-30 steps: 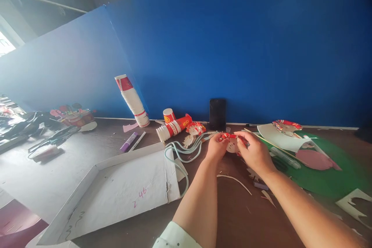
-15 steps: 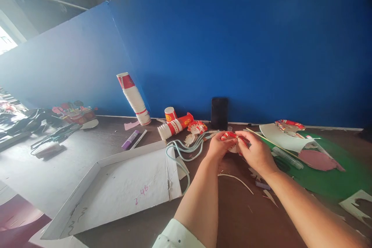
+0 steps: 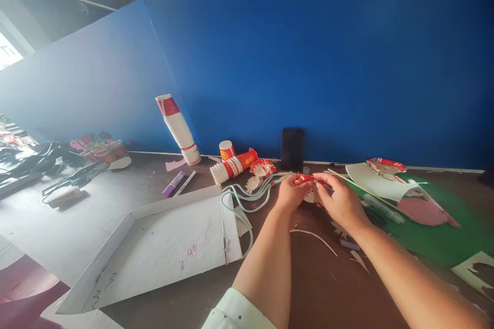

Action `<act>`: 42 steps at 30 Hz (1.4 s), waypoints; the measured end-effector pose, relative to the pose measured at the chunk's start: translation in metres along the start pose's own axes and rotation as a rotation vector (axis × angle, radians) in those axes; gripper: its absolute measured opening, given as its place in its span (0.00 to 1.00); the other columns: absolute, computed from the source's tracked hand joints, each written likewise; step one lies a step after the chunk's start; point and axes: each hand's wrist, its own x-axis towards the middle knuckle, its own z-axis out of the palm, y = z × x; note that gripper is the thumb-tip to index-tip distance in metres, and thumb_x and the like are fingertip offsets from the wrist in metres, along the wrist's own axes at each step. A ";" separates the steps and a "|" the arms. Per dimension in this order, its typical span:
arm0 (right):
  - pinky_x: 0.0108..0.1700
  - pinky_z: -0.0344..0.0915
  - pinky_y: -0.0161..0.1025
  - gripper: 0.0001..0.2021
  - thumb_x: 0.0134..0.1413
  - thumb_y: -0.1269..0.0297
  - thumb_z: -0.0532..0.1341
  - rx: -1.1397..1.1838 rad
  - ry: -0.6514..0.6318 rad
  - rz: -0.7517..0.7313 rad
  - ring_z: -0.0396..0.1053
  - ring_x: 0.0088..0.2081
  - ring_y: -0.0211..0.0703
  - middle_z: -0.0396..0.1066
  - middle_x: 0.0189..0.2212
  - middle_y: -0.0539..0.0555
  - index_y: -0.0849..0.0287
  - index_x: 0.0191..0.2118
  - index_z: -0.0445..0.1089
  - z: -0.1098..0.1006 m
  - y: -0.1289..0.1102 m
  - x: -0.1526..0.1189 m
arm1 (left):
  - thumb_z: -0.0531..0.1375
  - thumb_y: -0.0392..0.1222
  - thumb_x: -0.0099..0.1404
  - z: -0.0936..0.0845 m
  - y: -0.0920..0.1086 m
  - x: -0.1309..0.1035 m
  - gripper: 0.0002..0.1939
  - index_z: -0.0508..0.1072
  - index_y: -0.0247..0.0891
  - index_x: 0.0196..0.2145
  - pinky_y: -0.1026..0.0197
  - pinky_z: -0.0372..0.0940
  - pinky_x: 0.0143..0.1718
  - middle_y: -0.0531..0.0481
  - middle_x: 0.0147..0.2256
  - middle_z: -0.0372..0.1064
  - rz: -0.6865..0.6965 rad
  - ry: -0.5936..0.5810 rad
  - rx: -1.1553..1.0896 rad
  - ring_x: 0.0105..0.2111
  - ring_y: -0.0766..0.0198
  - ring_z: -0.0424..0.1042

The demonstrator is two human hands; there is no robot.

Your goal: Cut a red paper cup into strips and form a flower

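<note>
A red-and-white cut paper cup (image 3: 303, 179) is held between both hands over the dark table. Its red strips look folded over, and a white part hangs beneath the fingers. My left hand (image 3: 290, 193) is closed on the left side of it. My right hand (image 3: 341, 201) pinches its right edge with thumb and fingertips. Much of the cup is hidden behind the fingers. Just left of my left hand lies another cut cup (image 3: 262, 168) with red folded strips, beside pale blue cables (image 3: 250, 198).
A tall leaning cup stack (image 3: 178, 131), a lying cup stack (image 3: 235, 165) and a black phone (image 3: 292, 149) stand near the blue partition (image 3: 309, 61). A shallow white box (image 3: 154, 252) is at left. Right lies a green sheet (image 3: 436, 244) with paper scraps.
Both hands stay in nearly the same place, still gripping the cut cup. The fingers have shifted slightly, and more of the white part shows beneath them. The view has moved a little.
</note>
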 end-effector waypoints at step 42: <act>0.51 0.68 0.48 0.21 0.57 0.62 0.58 0.114 -0.005 0.054 0.73 0.48 0.49 0.71 0.51 0.59 0.55 0.56 0.64 0.002 -0.005 0.001 | 0.64 0.41 0.53 -0.004 -0.004 0.004 0.09 0.75 0.34 0.33 0.63 0.62 0.34 0.48 0.29 0.72 -0.015 0.019 0.000 0.28 0.66 0.67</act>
